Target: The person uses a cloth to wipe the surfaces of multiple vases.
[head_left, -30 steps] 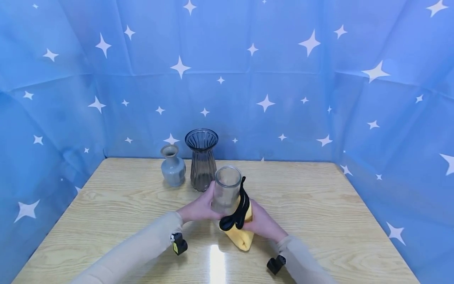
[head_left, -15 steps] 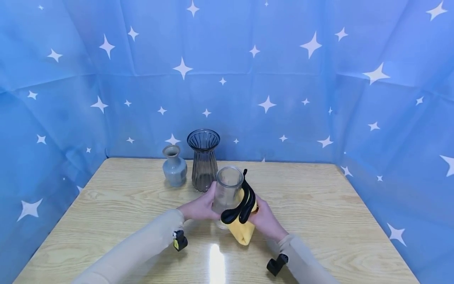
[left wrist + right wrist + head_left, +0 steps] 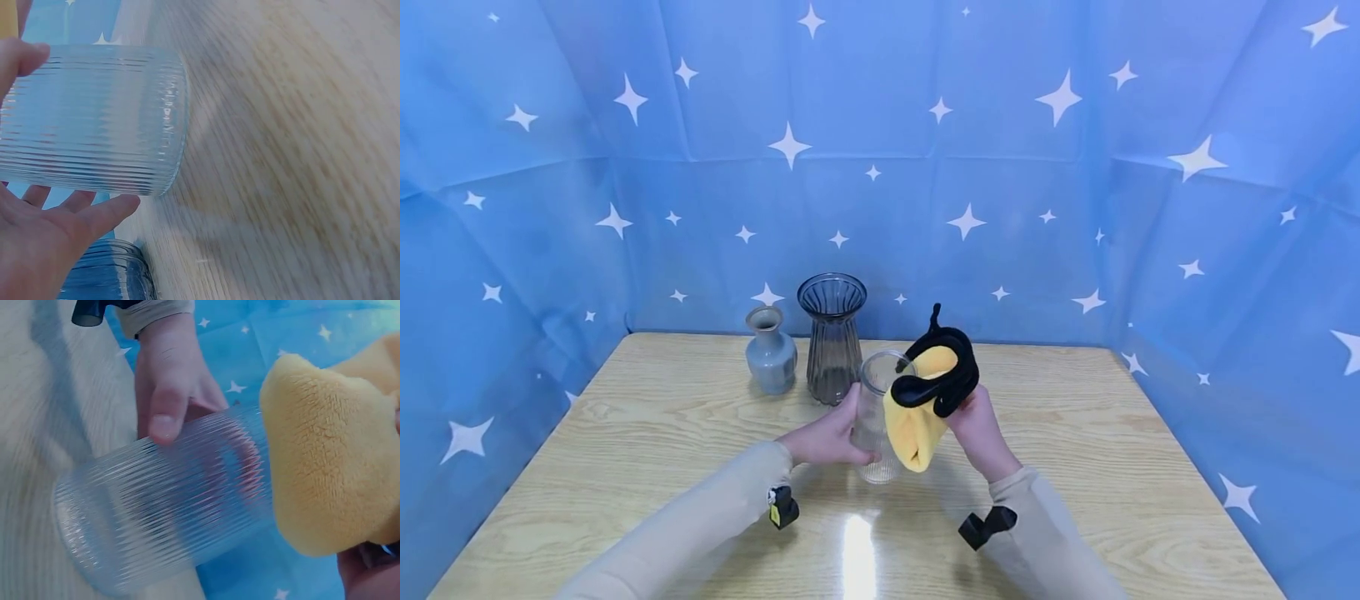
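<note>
In the head view, my left hand (image 3: pixel 829 437) grips a clear ribbed glass vase (image 3: pixel 868 417) from its left side, thumb toward me. The left wrist view shows the thumb on one side of the ribbed wall (image 3: pixel 94 119) and the fingers along the other, the base close to the tabletop. My right hand (image 3: pixel 981 433) holds a bunched yellow plush cloth (image 3: pixel 913 429) with thick black trim (image 3: pixel 958 379). That cloth overlaps the vase's right rim in the head view. Seen from the right wrist, the fluffy cloth (image 3: pixel 331 462) covers the vase's mouth end.
Behind the left hand stands a tall smoky grey fluted glass vase (image 3: pixel 832 350). A small blue-grey vase (image 3: pixel 771 358) is to its left. The wooden table (image 3: pixel 1075 433) is backed by a blue star-patterned curtain (image 3: pixel 880 100).
My right hand has lifted the yellow cloth up and to the right, from beside the vase's body to its rim. The left hand keeps its grip, almost still.
</note>
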`<state>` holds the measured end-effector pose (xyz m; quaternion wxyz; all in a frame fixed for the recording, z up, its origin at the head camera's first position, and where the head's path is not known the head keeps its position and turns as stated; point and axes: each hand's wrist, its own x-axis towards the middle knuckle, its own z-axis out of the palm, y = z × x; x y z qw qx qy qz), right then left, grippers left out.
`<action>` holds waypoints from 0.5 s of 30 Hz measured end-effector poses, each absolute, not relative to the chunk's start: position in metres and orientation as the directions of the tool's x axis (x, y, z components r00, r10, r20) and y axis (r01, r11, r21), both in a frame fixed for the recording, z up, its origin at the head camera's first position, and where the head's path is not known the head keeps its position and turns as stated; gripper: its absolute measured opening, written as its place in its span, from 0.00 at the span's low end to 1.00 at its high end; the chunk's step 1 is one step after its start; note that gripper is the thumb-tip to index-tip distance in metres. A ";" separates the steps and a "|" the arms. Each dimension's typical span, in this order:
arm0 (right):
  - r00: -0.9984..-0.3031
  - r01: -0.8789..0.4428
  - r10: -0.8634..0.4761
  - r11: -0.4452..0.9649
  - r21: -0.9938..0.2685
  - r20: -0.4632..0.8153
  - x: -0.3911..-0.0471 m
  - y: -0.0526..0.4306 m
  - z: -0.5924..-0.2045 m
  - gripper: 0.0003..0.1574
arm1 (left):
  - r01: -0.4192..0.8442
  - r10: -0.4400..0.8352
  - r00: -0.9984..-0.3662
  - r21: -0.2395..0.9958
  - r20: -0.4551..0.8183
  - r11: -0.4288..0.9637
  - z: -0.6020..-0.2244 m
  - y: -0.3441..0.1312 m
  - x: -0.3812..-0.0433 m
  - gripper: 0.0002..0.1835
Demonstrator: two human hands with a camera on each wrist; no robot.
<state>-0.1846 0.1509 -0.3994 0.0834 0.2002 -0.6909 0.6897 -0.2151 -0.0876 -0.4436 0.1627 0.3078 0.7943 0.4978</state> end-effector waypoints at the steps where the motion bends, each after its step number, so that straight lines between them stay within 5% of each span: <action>1: -0.905 -0.392 -0.166 -0.027 -0.919 0.391 -0.184 0.151 -0.400 0.24 | 0.336 0.652 -0.756 0.887 0.055 0.315 -0.444 -0.087 -0.216 0.59; 7: -0.942 -0.305 -0.155 0.025 -0.952 0.298 -0.183 0.155 -0.414 0.15 | 0.366 0.659 -0.746 0.887 0.097 0.283 -0.444 -0.086 -0.219 0.45; 15: -0.966 -0.178 -0.223 0.223 -0.958 0.128 -0.186 0.166 -0.444 0.09 | 0.371 0.666 -0.737 0.890 0.111 0.263 -0.447 -0.086 -0.219 0.45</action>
